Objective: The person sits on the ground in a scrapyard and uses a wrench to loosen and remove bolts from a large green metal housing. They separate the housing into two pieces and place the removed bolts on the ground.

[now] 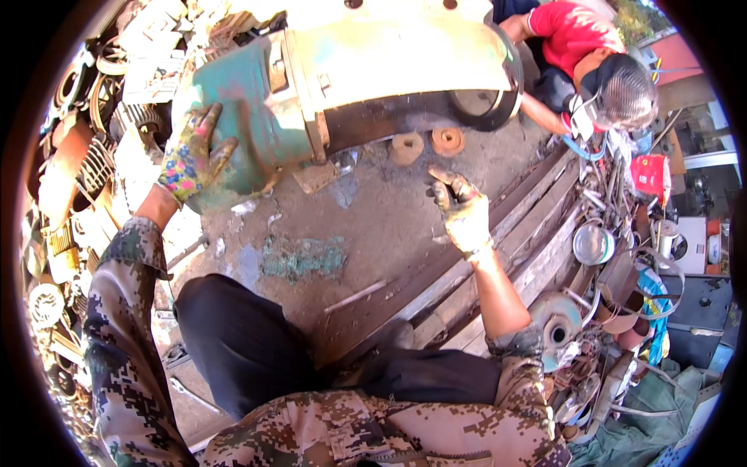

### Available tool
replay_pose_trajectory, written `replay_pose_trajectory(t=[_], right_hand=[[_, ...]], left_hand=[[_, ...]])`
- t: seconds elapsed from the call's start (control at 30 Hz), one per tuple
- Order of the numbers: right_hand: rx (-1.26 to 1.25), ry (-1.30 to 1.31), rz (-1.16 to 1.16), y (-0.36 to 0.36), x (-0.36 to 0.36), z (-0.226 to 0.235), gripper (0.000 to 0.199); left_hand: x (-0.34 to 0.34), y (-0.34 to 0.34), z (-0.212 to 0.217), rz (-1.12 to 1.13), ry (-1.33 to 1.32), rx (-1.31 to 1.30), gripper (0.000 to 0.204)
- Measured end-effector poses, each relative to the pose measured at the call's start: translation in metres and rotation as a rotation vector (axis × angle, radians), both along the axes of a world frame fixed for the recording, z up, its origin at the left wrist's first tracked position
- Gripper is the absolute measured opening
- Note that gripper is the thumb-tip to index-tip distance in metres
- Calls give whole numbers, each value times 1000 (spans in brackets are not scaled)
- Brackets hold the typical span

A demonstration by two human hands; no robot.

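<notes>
beside the motor [327,86], two rusty discs [426,144]

Big motor [334,78] is chipped green-painted metal, matt and rusty; gloves [191,156] are grubby cloth; floor [366,226] rough concrete.

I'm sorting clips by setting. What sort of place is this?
Probably an outdoor scrap-metal or machine-salvage yard. A big green motor housing lies on bare dirt under the gloved left hand, heaps of metal parts crowd the left side, and old discs and hoops pile up on the right.
</notes>
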State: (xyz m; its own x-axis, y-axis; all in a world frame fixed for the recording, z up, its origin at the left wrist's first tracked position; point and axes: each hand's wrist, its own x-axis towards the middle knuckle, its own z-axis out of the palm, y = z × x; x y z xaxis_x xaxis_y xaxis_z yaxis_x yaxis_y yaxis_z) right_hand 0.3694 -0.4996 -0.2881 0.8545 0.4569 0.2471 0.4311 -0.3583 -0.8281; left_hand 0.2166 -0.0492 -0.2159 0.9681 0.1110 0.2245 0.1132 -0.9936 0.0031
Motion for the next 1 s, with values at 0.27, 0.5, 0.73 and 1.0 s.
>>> replay_pose_trajectory(t=[0.27, 0.5, 0.73, 1.0], right_hand=[[133, -124, 21, 64, 86, 122, 29], [-427, -728, 148, 192, 213, 149, 48], [-838, -601, 196, 309, 309, 116, 75], [-786, -522, 78, 313, 251, 130, 66]], left_hand=[[-5, -2, 34, 63, 87, -35, 78], [9, -5, 4, 7, 19, -85, 79], [13, 0, -17, -34, -23, -129, 79], [-4, 22, -7, -15, 3, -39, 80]])
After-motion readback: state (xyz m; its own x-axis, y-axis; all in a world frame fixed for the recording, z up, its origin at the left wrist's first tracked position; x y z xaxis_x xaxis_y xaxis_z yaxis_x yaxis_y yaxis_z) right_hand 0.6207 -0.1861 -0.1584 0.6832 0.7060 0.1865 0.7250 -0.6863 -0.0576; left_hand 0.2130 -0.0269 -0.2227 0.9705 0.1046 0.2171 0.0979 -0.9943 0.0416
